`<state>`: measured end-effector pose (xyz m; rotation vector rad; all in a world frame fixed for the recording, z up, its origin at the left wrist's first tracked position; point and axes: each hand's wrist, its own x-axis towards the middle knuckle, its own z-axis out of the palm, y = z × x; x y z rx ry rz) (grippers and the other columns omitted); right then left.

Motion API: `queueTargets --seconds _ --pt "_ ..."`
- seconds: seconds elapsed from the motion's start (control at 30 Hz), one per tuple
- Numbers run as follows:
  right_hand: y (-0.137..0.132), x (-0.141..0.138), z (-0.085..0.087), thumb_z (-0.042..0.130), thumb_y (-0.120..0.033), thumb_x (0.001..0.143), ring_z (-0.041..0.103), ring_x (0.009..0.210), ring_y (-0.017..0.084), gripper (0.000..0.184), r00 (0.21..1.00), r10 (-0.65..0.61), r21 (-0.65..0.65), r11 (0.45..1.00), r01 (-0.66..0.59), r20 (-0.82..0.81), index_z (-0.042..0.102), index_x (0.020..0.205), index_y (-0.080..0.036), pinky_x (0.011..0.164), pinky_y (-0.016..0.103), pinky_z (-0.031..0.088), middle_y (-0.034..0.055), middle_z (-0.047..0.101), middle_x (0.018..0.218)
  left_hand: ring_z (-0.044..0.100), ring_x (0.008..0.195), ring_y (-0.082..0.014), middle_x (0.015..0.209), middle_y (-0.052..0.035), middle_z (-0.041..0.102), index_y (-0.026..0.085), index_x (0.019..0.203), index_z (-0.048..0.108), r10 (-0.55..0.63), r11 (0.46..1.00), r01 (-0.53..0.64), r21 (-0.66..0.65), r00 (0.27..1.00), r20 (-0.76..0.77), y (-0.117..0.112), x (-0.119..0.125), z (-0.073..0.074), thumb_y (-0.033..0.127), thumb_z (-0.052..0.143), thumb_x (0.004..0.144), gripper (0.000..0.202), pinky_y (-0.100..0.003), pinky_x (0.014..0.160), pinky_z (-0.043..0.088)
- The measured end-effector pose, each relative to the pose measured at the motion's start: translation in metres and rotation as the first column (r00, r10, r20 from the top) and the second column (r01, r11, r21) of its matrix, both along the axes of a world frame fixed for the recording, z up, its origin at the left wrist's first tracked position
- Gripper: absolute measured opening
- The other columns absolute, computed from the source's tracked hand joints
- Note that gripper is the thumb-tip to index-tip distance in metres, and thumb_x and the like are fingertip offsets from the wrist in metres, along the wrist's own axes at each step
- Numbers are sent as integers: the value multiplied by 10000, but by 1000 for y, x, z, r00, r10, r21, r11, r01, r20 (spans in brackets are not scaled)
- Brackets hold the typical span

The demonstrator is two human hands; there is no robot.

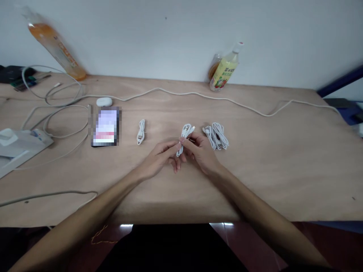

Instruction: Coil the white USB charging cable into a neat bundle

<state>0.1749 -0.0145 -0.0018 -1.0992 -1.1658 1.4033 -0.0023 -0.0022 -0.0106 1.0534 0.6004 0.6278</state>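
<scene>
Both hands meet at the middle of the wooden table (255, 177). My left hand (160, 156) and my right hand (201, 151) pinch a small coiled white cable (185, 133) between their fingertips, holding it just above the tabletop. A second bundled white cable (141, 131) lies to the left of my hands. A looser pile of white cables (217, 136) lies just right of my right hand.
A phone (105, 126) lies screen up at the left, with a white earbud case (104, 101) behind it. A long white cord (227, 100) runs across the back. Two drink bottles (225, 70) (56, 45) stand by the wall. A white device (17, 141) with cords sits far left.
</scene>
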Motion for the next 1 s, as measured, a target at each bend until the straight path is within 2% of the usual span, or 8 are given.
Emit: queueTargets --seconds 0.17,0.37,0.57,0.73,0.83,0.93,1.0 --pt "0 -1 2 884 -672 806 446 454 117 509 990 75 -77 993 -85 -121 604 720 -256 487 296 352 -92 440 525 639 622 -114 884 -31 679 156 953 691 -58 998 58 9 998 14 -2 -1 3 554 699 1051 410 -246 542 539" --pt "0 4 -2 890 -710 788 438 481 98 557 994 64 -128 989 -76 -90 597 748 -238 463 264 213 -85 461 563 599 611 -104 883 -10 621 155 1063 723 -79 997 79 -10 997 28 -3 -2 1 556 662 1071 406 -240 517 511" --pt "0 4 -2 888 -727 793 342 500 78 586 995 50 -115 992 -60 -85 582 753 -229 464 262 190 -83 461 608 589 596 -102 837 3 607 155 1043 732 -72 997 74 -33 996 60 -2 0 1 592 696 1050 438 -230 500 498" --pt "3 7 -3 837 -787 793 371 508 95 608 994 56 -148 986 -71 -97 585 742 -235 466 266 206 -67 489 610 605 604 -104 858 1 614 153 1058 735 -44 998 47 -43 997 58 -2 -1 2 579 737 1025 427 -236 512 511" --pt "5 9 -3 833 -698 807 402 516 110 521 988 77 -184 978 -102 -136 607 741 -233 468 267 213 -64 474 596 602 592 -104 848 0 622 150 1052 732 -36 997 40 -64 997 68 -3 -1 3 586 756 1007 439 -231 499 499" --pt "5 9 -2 875 -553 753 375 512 111 384 983 92 -203 971 -124 -160 688 829 -226 467 265 185 -81 451 582 586 591 -103 833 -5 622 144 1030 739 -22 996 29 -82 996 91 -3 -1 4 561 743 1021 418 -226 494 490" --pt "5 9 -2 893 -531 741 363 518 106 381 983 91 -201 972 -123 -161 716 877 -222 471 264 172 -84 453 597 581 592 -104 833 -11 623 139 1031 745 -13 995 24 -98 993 115 -3 -1 5 532 727 1039 394 -227 493 486"
